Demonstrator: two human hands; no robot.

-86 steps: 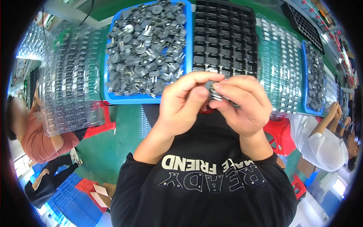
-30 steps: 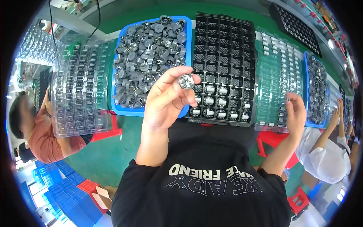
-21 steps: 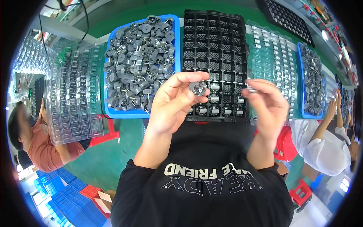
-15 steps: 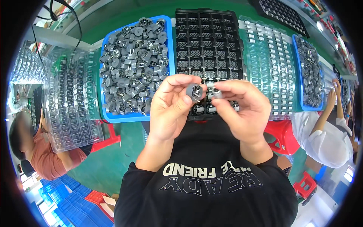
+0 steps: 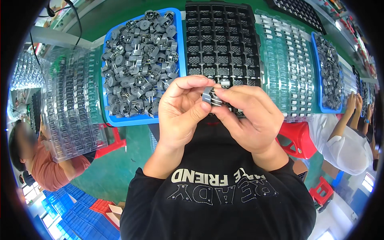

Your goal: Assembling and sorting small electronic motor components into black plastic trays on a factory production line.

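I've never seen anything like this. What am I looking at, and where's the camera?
There's no robot here, just a person's two bare hands. Every picture comes from one wide fisheye camera worn on the head, looking down, so straight edges bend. The left hand holds a round grey part with metal prongs; the right hand touches its pronged side. Beyond them lie a blue plastic tray heaped with similar grey parts, a black plastic tray with pockets, and a clear plastic tray holding small silver pieces.
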